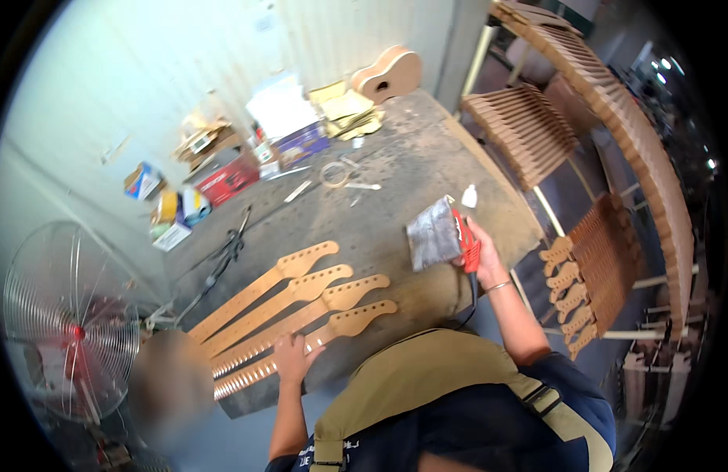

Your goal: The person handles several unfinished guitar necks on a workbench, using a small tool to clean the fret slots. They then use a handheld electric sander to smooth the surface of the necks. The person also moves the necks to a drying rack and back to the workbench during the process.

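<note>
Several wooden guitar necks lie side by side on the workbench point(411, 149), headstocks pointing to the right. My left hand point(291, 358) is closed around the nearest guitar neck point(352, 321), just below its headstock. Bright fret slots or frets show along the lower ends of the two nearer necks. To the right, my right hand point(482, 250) grips a red power sander point(468, 242) by its body. A grey dust bag point(431, 236) hangs off the sander's left side, and its cord runs down toward my apron point(427, 366). The sander is held apart from the necks.
A small white bottle point(469, 196) stands beyond the sander. Boxes, tape rolls and yellow sandpaper sheets point(350, 110) line the wall, with a small guitar body point(389, 75) at the back. A fan point(73, 330) is at left. Racks of necks point(608, 263) stand at right.
</note>
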The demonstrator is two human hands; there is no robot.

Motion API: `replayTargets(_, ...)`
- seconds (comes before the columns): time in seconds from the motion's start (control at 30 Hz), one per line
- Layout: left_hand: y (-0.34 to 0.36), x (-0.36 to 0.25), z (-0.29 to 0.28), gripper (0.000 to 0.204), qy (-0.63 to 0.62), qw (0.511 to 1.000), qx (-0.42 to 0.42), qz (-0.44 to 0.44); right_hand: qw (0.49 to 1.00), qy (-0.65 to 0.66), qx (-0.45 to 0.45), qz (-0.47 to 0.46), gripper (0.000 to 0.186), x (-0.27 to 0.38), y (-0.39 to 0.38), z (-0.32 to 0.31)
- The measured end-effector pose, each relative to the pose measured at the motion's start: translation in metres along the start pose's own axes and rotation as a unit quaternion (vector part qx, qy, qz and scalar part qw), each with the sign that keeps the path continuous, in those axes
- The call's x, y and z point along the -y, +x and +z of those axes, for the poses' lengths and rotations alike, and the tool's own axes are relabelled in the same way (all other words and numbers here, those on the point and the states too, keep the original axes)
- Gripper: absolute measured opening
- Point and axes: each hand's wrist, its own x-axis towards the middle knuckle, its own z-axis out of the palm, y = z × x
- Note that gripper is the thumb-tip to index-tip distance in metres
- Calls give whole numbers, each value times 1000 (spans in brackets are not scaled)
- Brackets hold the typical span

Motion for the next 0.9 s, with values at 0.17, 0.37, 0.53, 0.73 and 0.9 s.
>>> replayTargets(0.17,0,3,4,62,16,1000,-11,4,989,120,-64,-61,34,-22,-39,-16)
replayTargets(0.37,33,17,10,59,20,1000,-5,-15,984,38,-101,-141,32,-22,-63,0)
replayTargets(0.53,50,30,7,59,20,998,-49,-23,988,-102,20,-118,19,-20,-62,-1)
replayTargets(0.73,91,-49,-13,55,-31,991,-108,-71,737,-573,5,-359,44,-59,-44,-4)
replayTargets(0.9,126,-171,38,65,-477,853,5,-211,713,-594,109,-357,49,-89,-54,21)
